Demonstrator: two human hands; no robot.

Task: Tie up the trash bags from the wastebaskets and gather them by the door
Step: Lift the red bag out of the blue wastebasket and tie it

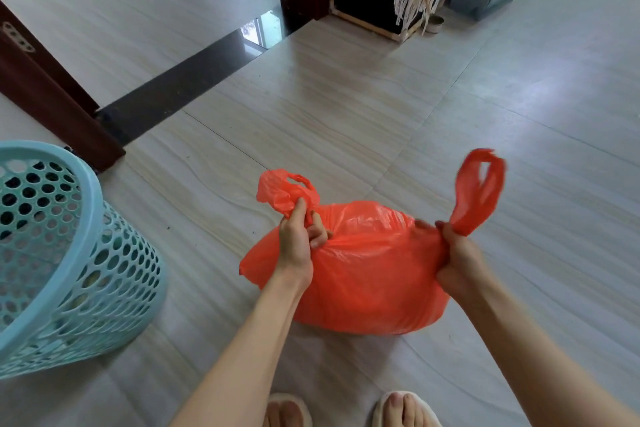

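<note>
The red trash bag [367,270] is sitting on the floor [346,97], directly in front of the person's feet and to the right of the wastebasket [65,253]. The left hand [298,243] is gripping the left handle loop [285,191], with its fingers [317,236] curled round the gathered plastic. The right hand [457,256] is gripping the base of the right handle loop [481,191], which is standing up and appearing blurred. The two loops are being held well apart; no knot is yet formed.

Risks, as judged from this position:
- Pulling the loops too hard is likely to stretch or tear the thin film at the handle bases.
- Crossing the loops with too little slack is likely to produce a loose knot that is slipping open during carrying.
- The bag is bulging, so contents may be pushing out through the mouth before closure.

Count: one bag, two handle loops, one turquoise perforated wastebasket, two hands, two slippered feet [405,409]. The doorway [180,80] is lying beyond the wastebasket.
</note>
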